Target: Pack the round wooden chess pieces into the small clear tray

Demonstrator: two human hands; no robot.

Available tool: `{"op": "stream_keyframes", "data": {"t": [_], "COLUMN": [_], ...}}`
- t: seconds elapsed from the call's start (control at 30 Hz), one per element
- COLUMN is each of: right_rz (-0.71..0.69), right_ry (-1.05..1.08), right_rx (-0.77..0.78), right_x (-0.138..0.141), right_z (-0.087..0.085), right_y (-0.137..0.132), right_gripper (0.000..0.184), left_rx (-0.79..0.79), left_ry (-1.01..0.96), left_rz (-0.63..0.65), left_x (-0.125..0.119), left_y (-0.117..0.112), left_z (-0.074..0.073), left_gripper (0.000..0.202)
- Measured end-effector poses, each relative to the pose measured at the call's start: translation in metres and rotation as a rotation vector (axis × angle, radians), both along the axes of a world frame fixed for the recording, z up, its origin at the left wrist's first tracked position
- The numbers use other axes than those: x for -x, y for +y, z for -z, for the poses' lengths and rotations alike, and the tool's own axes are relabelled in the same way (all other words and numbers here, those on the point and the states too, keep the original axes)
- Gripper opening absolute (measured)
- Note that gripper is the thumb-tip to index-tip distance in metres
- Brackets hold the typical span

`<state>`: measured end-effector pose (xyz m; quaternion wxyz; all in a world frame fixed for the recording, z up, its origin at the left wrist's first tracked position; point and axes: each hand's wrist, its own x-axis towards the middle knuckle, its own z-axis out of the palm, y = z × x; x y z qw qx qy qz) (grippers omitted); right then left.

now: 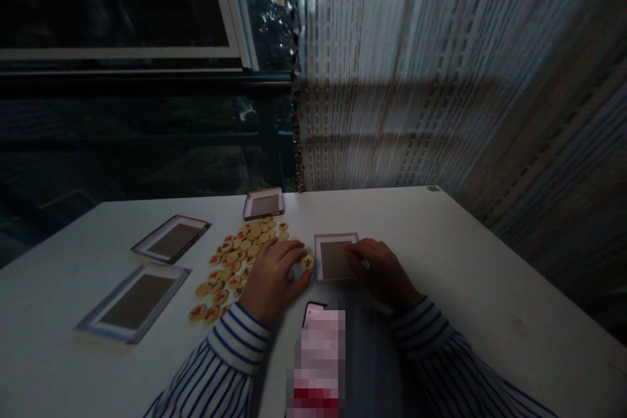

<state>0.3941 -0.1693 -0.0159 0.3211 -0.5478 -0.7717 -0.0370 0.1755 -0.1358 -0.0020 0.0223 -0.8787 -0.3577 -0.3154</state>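
Disc [307,263] pinched by left hand [274,276], thumb and finger parted disc-wide, beside tray [334,261]; right hand [385,272] curled over tray's edge, contents hidden; other discs [225,275] left heaped loose.

The view was taken from the person's head, above the near side of the white table [490,287], and was directed forward and down. The left hand [275,274] and right hand [385,274] were framed close, below the centre; the window [112,0] and striped curtain [372,78] were caught farther off, beyond the table.
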Motion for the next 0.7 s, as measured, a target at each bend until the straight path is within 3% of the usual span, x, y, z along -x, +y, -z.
{"op": "stream_keyframes", "data": {"t": [0.43,0.7], "right_rz": [-0.008,0.006], "right_ry": [0.030,0.050], "right_rx": [-0.009,0.009], "right_x": [0.002,0.004], "right_z": [0.005,0.004], "right_y": [0.001,-0.002], "right_gripper": [0.013,0.012], "left_rx": [0.039,0.109], "left_ry": [-0.042,-0.089], "left_rz": [0.036,0.070], "left_x": [-0.030,-0.041], "left_y": [0.014,0.012], "left_z": [0.005,0.029], "left_gripper": [0.021,0.020]}}
